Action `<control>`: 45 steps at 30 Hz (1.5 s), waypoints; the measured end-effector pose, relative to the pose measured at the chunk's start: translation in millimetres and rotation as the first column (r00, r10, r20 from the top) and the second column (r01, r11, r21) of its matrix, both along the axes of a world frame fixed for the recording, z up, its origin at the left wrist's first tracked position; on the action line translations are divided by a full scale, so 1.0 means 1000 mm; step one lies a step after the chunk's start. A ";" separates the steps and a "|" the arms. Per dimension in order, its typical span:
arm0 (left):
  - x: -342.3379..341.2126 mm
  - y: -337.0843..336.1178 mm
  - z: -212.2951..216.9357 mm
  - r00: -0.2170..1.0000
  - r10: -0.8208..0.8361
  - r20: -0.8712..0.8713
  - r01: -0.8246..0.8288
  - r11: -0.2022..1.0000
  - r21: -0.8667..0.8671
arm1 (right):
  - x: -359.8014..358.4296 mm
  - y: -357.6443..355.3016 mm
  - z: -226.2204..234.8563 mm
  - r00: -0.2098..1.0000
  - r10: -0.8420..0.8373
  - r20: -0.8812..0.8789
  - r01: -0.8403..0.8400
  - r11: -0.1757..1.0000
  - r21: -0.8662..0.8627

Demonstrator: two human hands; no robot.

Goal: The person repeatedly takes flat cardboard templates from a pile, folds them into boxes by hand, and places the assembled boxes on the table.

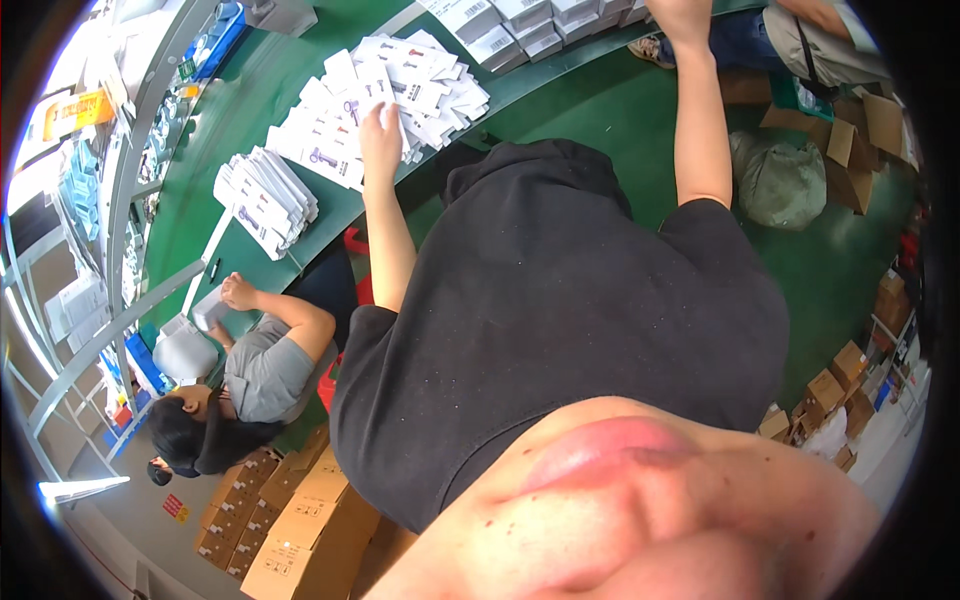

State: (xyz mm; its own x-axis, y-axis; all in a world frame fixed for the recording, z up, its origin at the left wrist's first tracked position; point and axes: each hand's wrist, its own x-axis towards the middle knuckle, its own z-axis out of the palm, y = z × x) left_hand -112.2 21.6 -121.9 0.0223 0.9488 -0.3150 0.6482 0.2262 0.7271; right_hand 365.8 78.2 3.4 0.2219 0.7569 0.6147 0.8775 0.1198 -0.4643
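My left hand [380,140] is at the near side of a spread pile of flat white printed cartons [430,80] on the green table. Its fingers are closed on the edge of one flat white carton [371,85]; the thumb side is partly hidden. My right hand [685,22] reaches to the far edge beside stacked white boxes [490,40]. The upper rim of the picture cuts off its fingers, so what they touch is hidden. A neater stack of flat white cartons [265,200] lies to the left of the pile.
At the left, a co-worker in a grey shirt [265,365] handles a white box [211,308]. Another person's legs [740,42] show at the upper right. Open brown cartons [850,150] and a grey-green bag [780,182] stand on the floor. Large brown boxes [300,510] are stacked lower left.
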 end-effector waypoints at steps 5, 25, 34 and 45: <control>0.019 -0.024 -0.093 0.888 -0.037 -0.458 0.090 0.992 0.093 | 0.026 0.013 0.000 0.983 -0.181 -0.040 0.078 0.602 -0.795; -0.074 0.008 -0.077 0.728 0.452 -0.515 -0.401 0.891 0.215 | -0.246 0.031 -0.189 0.748 0.114 -0.654 -0.588 0.570 -0.574; -0.059 -0.100 -0.069 0.744 0.031 -0.667 -0.061 0.998 -0.022 | -0.174 0.067 -0.238 0.925 0.038 -0.378 -0.211 0.879 -0.428; -0.071 -0.117 -0.069 0.858 0.130 -0.496 0.014 0.961 0.278 | -0.100 0.088 -0.253 0.957 -0.045 -0.286 -0.086 0.900 -0.428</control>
State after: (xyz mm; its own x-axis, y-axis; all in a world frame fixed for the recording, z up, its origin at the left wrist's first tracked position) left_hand -182.8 -95.6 -190.6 -0.1287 0.9917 -0.0068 0.9325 0.1234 0.3393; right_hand 265.4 166.1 -249.3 0.3175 0.9379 0.1395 0.7012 -0.1332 -0.7004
